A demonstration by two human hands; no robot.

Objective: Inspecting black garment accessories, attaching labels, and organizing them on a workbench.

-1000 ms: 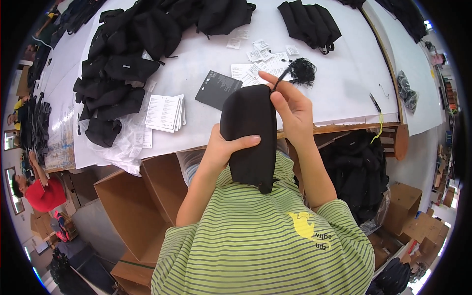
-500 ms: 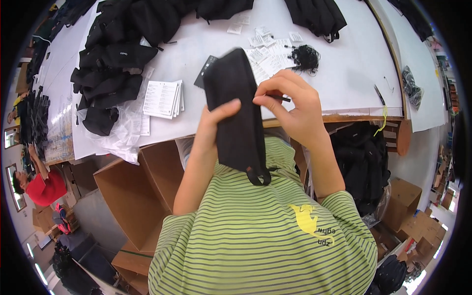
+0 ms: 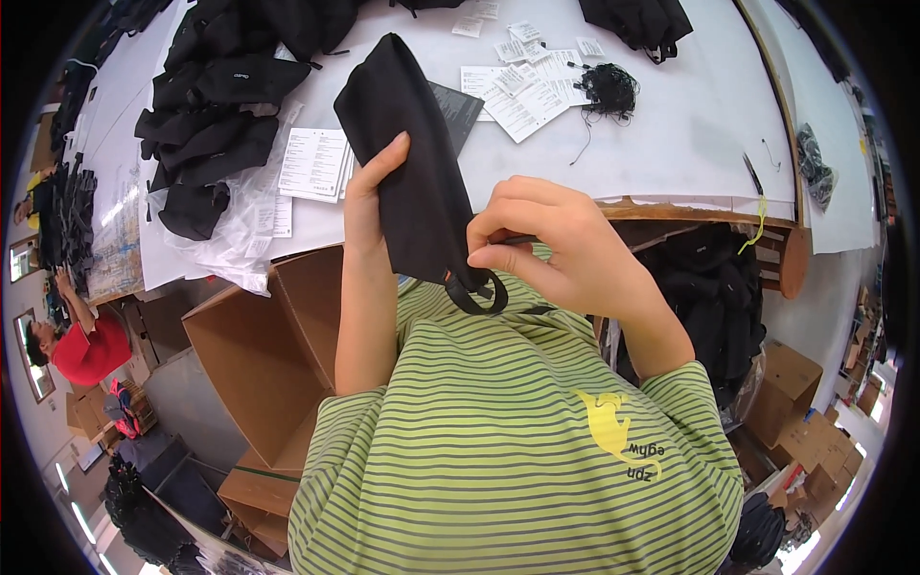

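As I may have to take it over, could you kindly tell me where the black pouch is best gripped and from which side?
Probably best at the far end of the black pouch, coming from across the table: the pouch is long and narrow, and that end juts free, beyond the thumb of the left hand. The right hand crowds the near end's right edge.

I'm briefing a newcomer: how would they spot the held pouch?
Find the white table, then its near edge by the striped shirt. There, the left hand holds a long black pouch. Unlike the black pieces piled on the table, it is held up, a black loop at its lower end.
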